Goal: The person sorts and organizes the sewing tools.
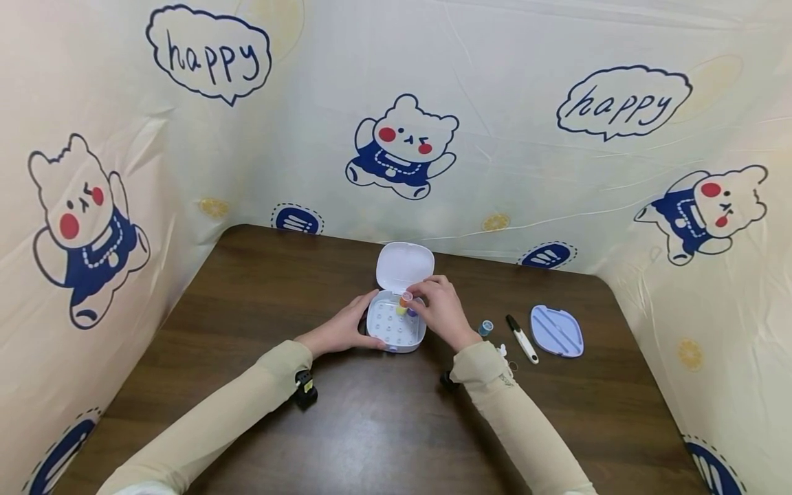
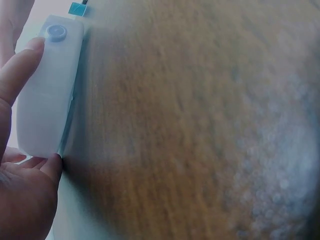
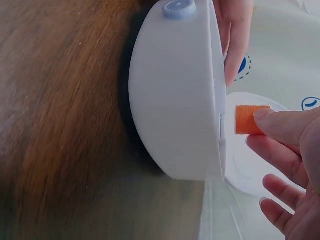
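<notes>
The right hand (image 1: pixel 438 302) is grasping an orange spool (image 3: pixel 245 120), pinching its side between thumb and index finger, while the remaining fingers are bending loosely clear of it. The spool is showing a short cylindrical form, with bright orange thread covering its body in fine, close windings and a pale edge running round the end facing the box (image 3: pixel 172 95). It is hovering just above the open top of the box, apart from the rim. The left hand (image 1: pixel 343 330) is gripping the box from its left side, the thumb lying along the front wall near a round blue-grey button (image 3: pixel 179 8). The box is resting on the brown desk (image 1: pixel 346 426), its white lid (image 1: pixel 405 265) standing open at the rear and its floor displaying rows of short pegs. A yellow spool (image 1: pixel 402 310) and a purple spool (image 1: pixel 412 313) are sitting inside, below the orange one. To the right, a teal spool (image 1: pixel 486 328), a white-handled tool (image 1: pixel 522 339) with a black end and a lavender tray (image 1: pixel 557 331) are lying on the desk.
</notes>
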### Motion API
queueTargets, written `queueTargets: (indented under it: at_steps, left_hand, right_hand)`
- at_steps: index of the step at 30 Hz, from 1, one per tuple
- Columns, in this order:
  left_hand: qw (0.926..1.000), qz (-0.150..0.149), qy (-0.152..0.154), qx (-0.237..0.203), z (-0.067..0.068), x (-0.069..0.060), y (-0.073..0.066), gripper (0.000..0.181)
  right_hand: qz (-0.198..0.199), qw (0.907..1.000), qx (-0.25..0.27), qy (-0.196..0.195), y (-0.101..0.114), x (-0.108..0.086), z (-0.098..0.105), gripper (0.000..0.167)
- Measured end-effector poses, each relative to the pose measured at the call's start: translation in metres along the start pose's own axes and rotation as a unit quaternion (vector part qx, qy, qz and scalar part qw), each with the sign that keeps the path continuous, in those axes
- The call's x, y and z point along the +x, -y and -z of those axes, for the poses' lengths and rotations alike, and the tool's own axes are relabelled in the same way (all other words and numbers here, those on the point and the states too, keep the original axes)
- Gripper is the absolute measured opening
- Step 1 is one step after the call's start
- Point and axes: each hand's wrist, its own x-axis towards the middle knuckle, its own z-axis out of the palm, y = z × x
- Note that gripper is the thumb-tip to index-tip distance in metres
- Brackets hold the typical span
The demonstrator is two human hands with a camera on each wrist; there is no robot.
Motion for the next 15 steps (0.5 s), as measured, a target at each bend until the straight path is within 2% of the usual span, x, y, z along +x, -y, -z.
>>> queueTargets:
  at_steps: [15]
  left_hand:
    - [1.0000, -0.001, 0.001, 0.006, 0.000, 0.001, 0.002, 0.117]
  right_hand:
    - [0.009, 0.9999, -0.005, -0.003, 0.007, 0.011, -0.014, 0.021]
